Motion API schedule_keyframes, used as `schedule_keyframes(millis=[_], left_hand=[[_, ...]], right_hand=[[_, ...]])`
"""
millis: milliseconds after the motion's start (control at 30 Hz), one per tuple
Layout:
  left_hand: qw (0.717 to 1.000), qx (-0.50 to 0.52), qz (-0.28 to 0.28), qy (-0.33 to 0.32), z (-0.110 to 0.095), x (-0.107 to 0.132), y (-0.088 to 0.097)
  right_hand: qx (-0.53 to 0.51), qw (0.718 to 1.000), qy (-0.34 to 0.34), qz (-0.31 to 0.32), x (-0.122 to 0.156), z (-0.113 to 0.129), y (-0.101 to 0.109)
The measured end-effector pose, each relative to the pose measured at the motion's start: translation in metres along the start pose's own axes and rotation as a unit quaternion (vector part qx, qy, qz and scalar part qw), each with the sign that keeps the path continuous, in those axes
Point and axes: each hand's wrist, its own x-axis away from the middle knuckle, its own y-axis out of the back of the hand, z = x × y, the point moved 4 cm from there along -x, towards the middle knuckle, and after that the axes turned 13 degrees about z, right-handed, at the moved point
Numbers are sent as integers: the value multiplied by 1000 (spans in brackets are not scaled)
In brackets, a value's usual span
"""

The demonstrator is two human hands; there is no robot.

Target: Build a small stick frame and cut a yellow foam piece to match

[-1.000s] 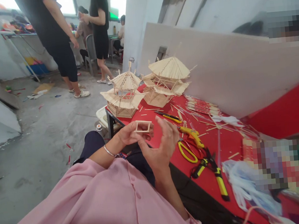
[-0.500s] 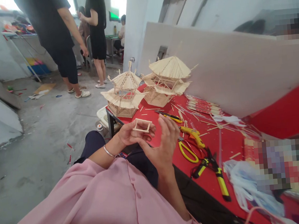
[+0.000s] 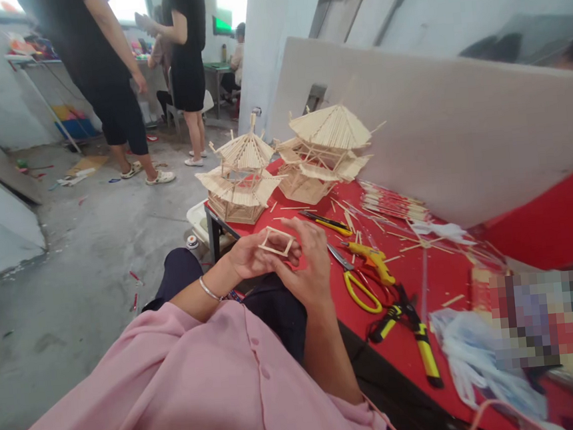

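Observation:
A small four-sided frame of pale wooden sticks point(image 3: 286, 252) rests in my left hand point(image 3: 250, 255), held by the fingers at its left side and from behind. My right hand point(image 3: 310, 260) is close against the frame's right side. Its thumb is near the lower edge and its forefinger near the upper right corner, with the fingers apart. Whether the right fingertips touch the sticks I cannot tell. Beyond my hands, two pavilion models made of sticks, a smaller one point(image 3: 241, 187) and a larger one point(image 3: 327, 131), stand on the red table point(image 3: 345, 307).
Right of my hands lie a utility knife point(image 3: 335, 224), scissors point(image 3: 362, 292), a yellow glue gun point(image 3: 373, 259) and black-and-yellow pliers point(image 3: 425, 350). Loose sticks, stick bundles point(image 3: 390, 200) and a plastic bag point(image 3: 479, 352) lie further right. People stand and sit in the background.
My right hand has moved left to the frame, its fingers now nearer together. The frame has tilted slightly in my left hand. In the background, the standing people have shifted a little.

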Motion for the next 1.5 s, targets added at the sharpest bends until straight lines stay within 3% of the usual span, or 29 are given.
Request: schedule_keyframes(millis=[300, 433, 733, 900, 1133, 1233, 1367, 1500], left_hand=[[1000, -9, -1, 5, -1, -2, -5], [999, -36, -29, 22, -2, 0, 3], [987, -96, -106, -73, -24, 4, 4], [982, -113, -138, -60, -28, 8, 4], [984, -111, -130, -49, -30, 7, 2], [981, -106, -153, -55, -32, 9, 2], [977, -95, -175, -81, -34, 9, 3], [974, -91, -186, -93, -34, 7, 3]], right_hand=[[-15, 999, 29, -19, -1, 0, 4], [-14, 999, 38, -30, 1, -2, 6], [48, 998, 36, -12, 2, -10, 9], [38, 998, 40, -5, 2, -10, 7], [27, 999, 34, 9, 1, -11, 5], [22, 999, 27, -13, 2, -9, 8], [-56, 991, -45, -115, 12, -9, 11], [-210, 929, -234, -194, 29, -23, 1]])
